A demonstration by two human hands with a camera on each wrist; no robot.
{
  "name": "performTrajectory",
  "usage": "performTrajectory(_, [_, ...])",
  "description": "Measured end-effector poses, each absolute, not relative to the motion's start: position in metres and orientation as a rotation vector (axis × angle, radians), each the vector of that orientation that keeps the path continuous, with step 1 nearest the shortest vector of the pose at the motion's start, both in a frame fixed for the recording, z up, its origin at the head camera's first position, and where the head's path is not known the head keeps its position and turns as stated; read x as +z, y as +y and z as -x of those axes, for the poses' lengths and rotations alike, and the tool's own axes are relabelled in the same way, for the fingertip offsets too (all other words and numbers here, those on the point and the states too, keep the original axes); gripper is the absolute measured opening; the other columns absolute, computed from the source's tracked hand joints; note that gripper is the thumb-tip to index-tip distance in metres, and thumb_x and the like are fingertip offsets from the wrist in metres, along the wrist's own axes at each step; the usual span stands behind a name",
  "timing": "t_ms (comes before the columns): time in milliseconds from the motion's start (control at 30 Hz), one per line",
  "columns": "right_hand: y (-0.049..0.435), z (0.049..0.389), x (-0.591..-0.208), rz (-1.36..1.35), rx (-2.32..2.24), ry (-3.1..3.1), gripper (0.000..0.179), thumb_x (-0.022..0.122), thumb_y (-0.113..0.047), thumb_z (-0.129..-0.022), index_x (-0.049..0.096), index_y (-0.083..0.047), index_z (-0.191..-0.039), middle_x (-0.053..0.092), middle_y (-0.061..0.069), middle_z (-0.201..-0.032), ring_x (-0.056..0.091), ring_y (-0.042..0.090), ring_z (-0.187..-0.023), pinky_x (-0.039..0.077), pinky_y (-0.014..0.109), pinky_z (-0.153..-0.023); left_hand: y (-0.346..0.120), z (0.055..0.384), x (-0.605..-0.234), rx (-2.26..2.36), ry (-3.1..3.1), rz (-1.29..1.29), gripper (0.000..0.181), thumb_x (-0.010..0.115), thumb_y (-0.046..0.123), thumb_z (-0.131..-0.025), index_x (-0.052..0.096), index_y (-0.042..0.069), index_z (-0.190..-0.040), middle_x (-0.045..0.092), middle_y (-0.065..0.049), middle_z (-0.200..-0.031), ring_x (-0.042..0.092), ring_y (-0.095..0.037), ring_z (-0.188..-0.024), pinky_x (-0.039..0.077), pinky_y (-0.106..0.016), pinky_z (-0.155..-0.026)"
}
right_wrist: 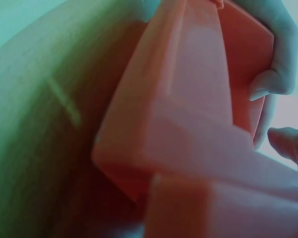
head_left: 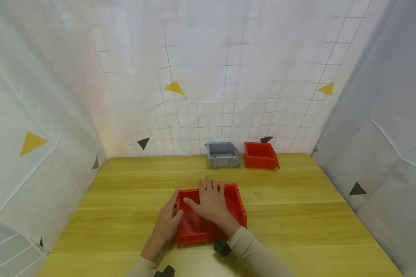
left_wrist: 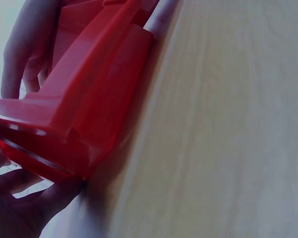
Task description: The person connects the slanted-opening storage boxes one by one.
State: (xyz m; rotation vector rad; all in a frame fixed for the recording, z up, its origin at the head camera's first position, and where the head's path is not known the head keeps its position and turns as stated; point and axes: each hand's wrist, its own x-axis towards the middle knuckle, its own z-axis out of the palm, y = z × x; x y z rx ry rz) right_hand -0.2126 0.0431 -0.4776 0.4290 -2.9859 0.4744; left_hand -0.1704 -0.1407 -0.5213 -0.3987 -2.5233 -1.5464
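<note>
A red plastic storage bin [head_left: 194,227] sits on the wooden table in front of me, its inside facing up. At its left wall, my left hand [head_left: 167,224] grips with the thumb at the rim and the fingers along the outside. My right hand [head_left: 211,202] reaches across the bin to its far wall; the fingers are spread and extend over the back rim, while the thumb points left above the inside. Both wrist views show the red bin's walls [left_wrist: 102,94] close up. Where the right fingertips end behind the wall is hard to see.
Farther back on the wooden table [head_left: 291,215] stand a grey bin [head_left: 223,157] and, to its right, a smaller red bin [head_left: 261,162]. White sheeting [head_left: 201,57] with yellow and black triangles hangs behind and along both sides.
</note>
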Motion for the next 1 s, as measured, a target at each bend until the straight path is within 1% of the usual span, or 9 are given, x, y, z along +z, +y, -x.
performTrajectory(200, [0.043, 0.212, -0.484, -0.417, 0.524, -2.962, 0.103, 0.055, -0.073, -0.092, 0.026, -0.006, -0.165, 0.013, 0.024, -0.169, 0.013, 0.045, -0.154, 0.005, 0.065, -0.120, -0.141, 0.169, -0.522, -1.539, -2.528, 0.399, 0.072, 0.055, 0.006, -0.099, 0.031, 0.019, -0.166, 0.045, -0.011, -0.159, 0.056, -0.034, -0.132, 0.048, -0.054, -0.103])
performTrajectory(500, [0.044, 0.214, -0.490, -0.403, 0.563, -2.954, 0.105, 0.049, -0.077, -0.092, 0.020, -0.010, -0.167, 0.004, 0.022, -0.171, 0.004, 0.041, -0.156, 0.001, 0.063, -0.121, -0.141, 0.171, -0.522, -1.527, -2.531, 0.390, 0.073, 0.055, 0.006, -0.098, 0.031, 0.019, -0.166, 0.046, -0.010, -0.158, 0.056, -0.033, -0.132, 0.047, -0.055, -0.104])
performTrajectory(767, [0.045, 0.210, -0.490, -0.408, 0.591, -2.937, 0.104, 0.051, -0.076, -0.092, 0.022, -0.010, -0.167, 0.007, 0.024, -0.170, 0.007, 0.043, -0.155, -0.003, 0.062, -0.121, -0.141, 0.168, -0.522, -1.538, -2.536, 0.401, 0.073, 0.056, 0.007, -0.099, 0.030, 0.019, -0.166, 0.043, -0.010, -0.160, 0.054, -0.034, -0.134, 0.046, -0.055, -0.104])
performTrajectory(933, [0.045, 0.211, -0.491, -0.418, 0.583, -2.955, 0.103, 0.052, -0.075, -0.092, 0.022, -0.010, -0.167, 0.005, 0.023, -0.171, 0.007, 0.044, -0.155, -0.003, 0.063, -0.121, -0.142, 0.169, -0.522, -1.529, -2.543, 0.392, 0.073, 0.056, 0.009, -0.099, 0.030, 0.020, -0.166, 0.045, -0.010, -0.159, 0.056, -0.034, -0.132, 0.047, -0.056, -0.104])
performTrajectory(1000, [0.043, 0.212, -0.491, -0.430, 0.595, -2.963, 0.102, 0.053, -0.073, -0.092, 0.024, -0.009, -0.166, 0.006, 0.023, -0.171, 0.008, 0.044, -0.155, -0.002, 0.063, -0.120, -0.144, 0.170, -0.522, -1.514, -2.552, 0.387, 0.072, 0.056, 0.009, -0.099, 0.030, 0.019, -0.166, 0.046, -0.011, -0.158, 0.057, -0.035, -0.130, 0.048, -0.056, -0.103])
